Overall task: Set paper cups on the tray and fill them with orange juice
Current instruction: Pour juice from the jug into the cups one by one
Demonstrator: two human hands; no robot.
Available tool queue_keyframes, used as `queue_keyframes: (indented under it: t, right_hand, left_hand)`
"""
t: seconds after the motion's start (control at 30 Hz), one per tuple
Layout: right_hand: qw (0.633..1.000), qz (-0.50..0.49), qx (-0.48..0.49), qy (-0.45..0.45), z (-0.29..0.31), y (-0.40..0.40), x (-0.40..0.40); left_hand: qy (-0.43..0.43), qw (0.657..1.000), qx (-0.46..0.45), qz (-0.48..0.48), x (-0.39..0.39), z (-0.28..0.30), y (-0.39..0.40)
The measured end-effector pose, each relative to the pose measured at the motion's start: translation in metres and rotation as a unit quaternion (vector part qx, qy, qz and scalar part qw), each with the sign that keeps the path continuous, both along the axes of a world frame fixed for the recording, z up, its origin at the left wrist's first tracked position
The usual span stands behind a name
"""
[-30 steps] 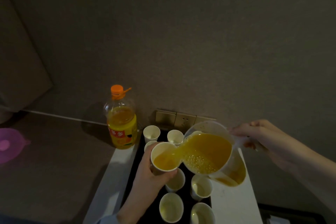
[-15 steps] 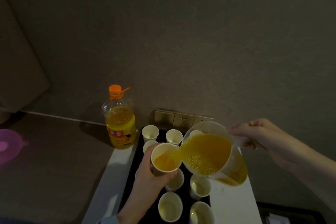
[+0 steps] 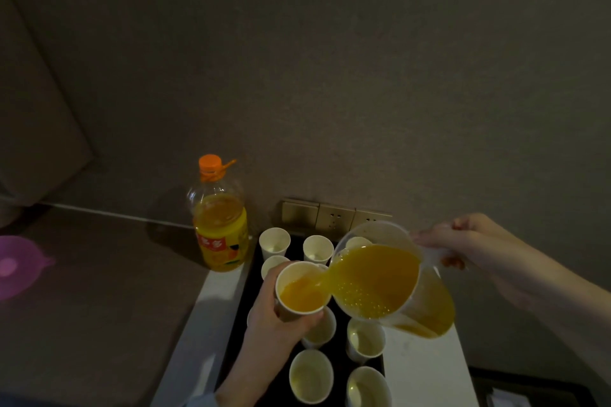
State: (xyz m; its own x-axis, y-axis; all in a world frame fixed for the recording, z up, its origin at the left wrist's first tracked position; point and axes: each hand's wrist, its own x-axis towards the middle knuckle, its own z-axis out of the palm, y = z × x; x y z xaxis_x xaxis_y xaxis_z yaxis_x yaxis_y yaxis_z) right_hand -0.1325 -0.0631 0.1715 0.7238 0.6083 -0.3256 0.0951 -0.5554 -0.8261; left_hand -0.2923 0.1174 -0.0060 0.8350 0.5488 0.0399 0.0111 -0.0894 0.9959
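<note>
Fingers of the left hand [image 3: 271, 324] wrap the white paper cup [image 3: 302, 291], holding it above the black tray [image 3: 244, 317], about half full. Right hand [image 3: 476, 248] grips the handle of the clear plastic jug [image 3: 380, 277], tilted left, spout over the cup's right rim. Empty cups [image 3: 310, 375] stand on the tray. Orange-capped juice bottle [image 3: 220, 218] stands far left.
</note>
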Motion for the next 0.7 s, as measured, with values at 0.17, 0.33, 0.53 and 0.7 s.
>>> queue_keyframes:
  t: [0.17, 0.33, 0.53, 0.7]
  right_hand:
    - [1.0, 0.0, 0.001, 0.0, -0.0016, -0.001, 0.0005]
    - [1.0, 0.002, -0.002, 0.002, -0.0028, 0.0011, 0.0011]
    - [1.0, -0.009, -0.012, -0.011, -0.0075, 0.0011, 0.0032]
    - [1.0, -0.008, -0.012, -0.014, -0.0066, 0.0, 0.0022]
  left_hand:
    - [0.006, 1.0, -0.003, 0.002, -0.0004, -0.0006, -0.0002]
    - [0.007, 1.0, -0.007, 0.001, -0.0009, -0.0008, -0.0004]
    - [0.004, 1.0, -0.02, -0.002, -0.0017, 0.0004, -0.0001]
    - [0.001, 1.0, -0.022, -0.001, -0.0019, 0.001, -0.0001]
